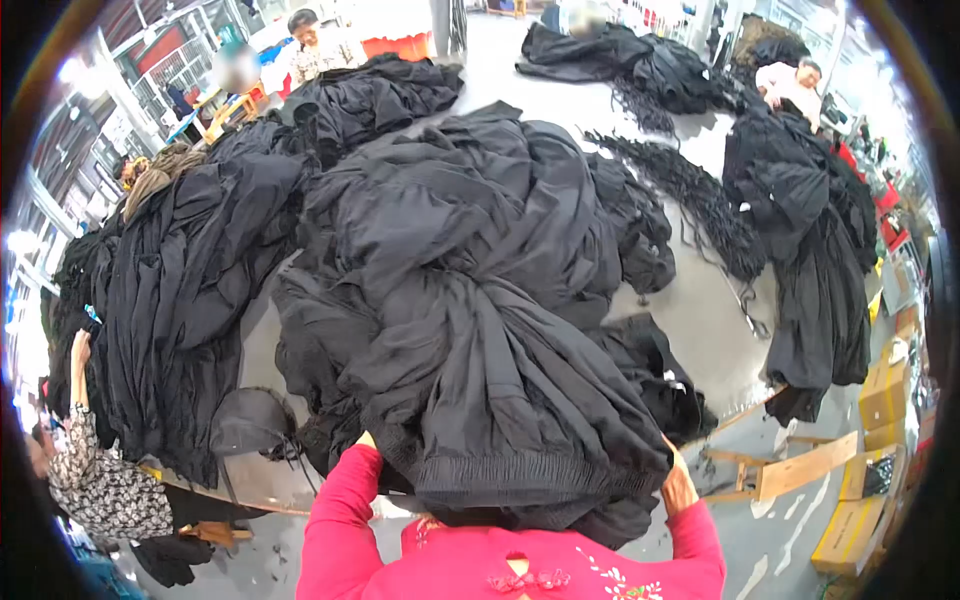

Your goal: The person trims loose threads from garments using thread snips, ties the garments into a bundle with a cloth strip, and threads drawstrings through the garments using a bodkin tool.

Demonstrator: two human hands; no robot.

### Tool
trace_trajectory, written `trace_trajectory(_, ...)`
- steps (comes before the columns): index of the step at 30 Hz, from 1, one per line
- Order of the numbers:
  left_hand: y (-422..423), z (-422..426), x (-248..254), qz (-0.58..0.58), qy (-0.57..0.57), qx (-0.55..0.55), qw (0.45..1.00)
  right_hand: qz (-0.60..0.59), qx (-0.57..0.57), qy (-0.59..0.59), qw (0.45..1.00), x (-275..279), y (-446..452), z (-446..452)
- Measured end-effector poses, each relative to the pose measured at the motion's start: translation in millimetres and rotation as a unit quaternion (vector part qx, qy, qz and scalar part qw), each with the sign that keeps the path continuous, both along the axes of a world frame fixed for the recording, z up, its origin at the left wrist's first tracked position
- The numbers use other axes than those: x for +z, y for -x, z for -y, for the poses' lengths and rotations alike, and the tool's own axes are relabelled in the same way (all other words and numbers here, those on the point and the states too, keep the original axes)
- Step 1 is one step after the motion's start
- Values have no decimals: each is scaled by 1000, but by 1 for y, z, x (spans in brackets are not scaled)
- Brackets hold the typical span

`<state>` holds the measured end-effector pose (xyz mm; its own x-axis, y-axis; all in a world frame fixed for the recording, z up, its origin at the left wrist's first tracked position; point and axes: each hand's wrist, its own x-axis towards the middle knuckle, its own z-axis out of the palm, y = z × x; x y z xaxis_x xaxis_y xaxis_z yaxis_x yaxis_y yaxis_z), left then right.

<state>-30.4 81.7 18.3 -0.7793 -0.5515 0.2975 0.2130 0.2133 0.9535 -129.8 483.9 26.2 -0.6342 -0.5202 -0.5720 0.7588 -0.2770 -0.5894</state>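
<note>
The big black cloth pile (450, 210) lies in front. At its near edge, a wrinkly band (515, 475) runs long sideways between the right hand (680, 486) and left hand (367, 440). Both touch the pile; partly hidden, so I can't tell if they pinch.

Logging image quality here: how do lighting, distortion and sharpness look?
Head view: strong fisheye bending, with dark rounded corners; head view: glare from the left-edge lights, and the far tabletop looks washed out; head view: the black garment in the foreground shows readable folds and gathers, while a blurred patch hides background detail at upper left.
</note>
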Motion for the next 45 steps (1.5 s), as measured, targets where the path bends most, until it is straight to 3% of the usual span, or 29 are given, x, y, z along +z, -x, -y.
trace_trajectory(8,92,64,21,-64,165,10,984,-21,-42,9,999,12,-32,60)
trace_trajectory(9,113,79,31,-66,188,6,980,-324,145,-159,921,27,-31,80)
trace_trajectory(10,126,86,37,-63,210,-1,976,-387,150,-144,899,12,-35,97)
trace_trajectory(11,144,107,44,-62,231,-11,971,-8,5,-90,996,25,-36,124)
trace_trajectory(12,164,134,52,-58,249,-19,967,-316,133,-122,931,-19,-30,130)
trace_trajectory(13,185,167,60,-50,269,-25,961,-363,196,-171,895,46,-36,170)
trace_trajectory(14,215,207,72,-42,292,-29,955,-490,225,-158,827,15,-32,183)
trace_trajectory(15,247,251,86,-35,316,-31,948,-526,172,-105,826,-59,-31,207)
trace_trajectory(16,254,287,90,-27,340,-31,939,-396,154,34,905,-48,-29,239)
trace_trajectory(17,197,315,61,-22,365,-29,930,-368,138,120,911,-22,-31,256)
trace_trajectory(18,193,315,63,-15,393,-26,919,-366,162,82,913,-7,-28,269)
trace_trajectory(19,150,246,110,-5,396,-26,918,-362,187,47,912,-1,-30,282)
trace_trajectory(20,148,176,179,116,633,80,762,-345,175,72,919,-6,-31,292)
trace_trajectory(21,148,155,178,-17,579,46,814,-327,165,94,926,-16,-33,299)
trace_trajectory(22,142,120,188,-65,584,9,809,-301,166,78,936,-20,-34,302)
trace_trajectory(25,145,40,185,1,629,-203,751,-341,148,11,928,-19,-41,297)
trace_trajectory(27,177,11,137,-53,619,-321,715,-367,136,-27,920,-14,-51,289)
trace_trajectory(28,201,1,121,-4,637,-341,691,-404,129,-48,904,-17,-56,283)
trace_trajectory(29,218,-3,114,-20,665,-302,682,-404,135,-99,899,-22,-60,277)
trace_trajectory(31,254,0,103,-32,711,-210,670,-235,263,-139,925,-7,-61,250)
trace_trajectory(32,272,7,97,-30,726,-160,668,-202,242,-101,944,-7,-66,236)
trace_trajectory(33,286,16,97,44,739,-127,660,-170,220,-61,959,-8,-68,222)
trace_trajectory(35,306,37,106,188,718,-43,668,-264,142,-177,937,10,-64,198)
trace_trajectory(36,320,52,104,304,692,-31,654,-335,74,-200,918,-8,-56,181)
trace_trajectory(37,327,63,109,389,681,-23,620,-306,52,-278,909,11,-41,167)
trace_trajectory(38,330,76,107,412,632,0,657,-282,-24,-333,899,8,-25,157)
trace_trajectory(40,320,102,123,488,507,-25,710,-430,-116,-342,827,7,13,143)
trace_trajectory(43,318,139,97,485,441,-4,755,-407,-182,-275,852,44,52,156)
trace_trajectory(45,300,169,76,459,379,19,804,-409,-165,-251,862,49,70,181)
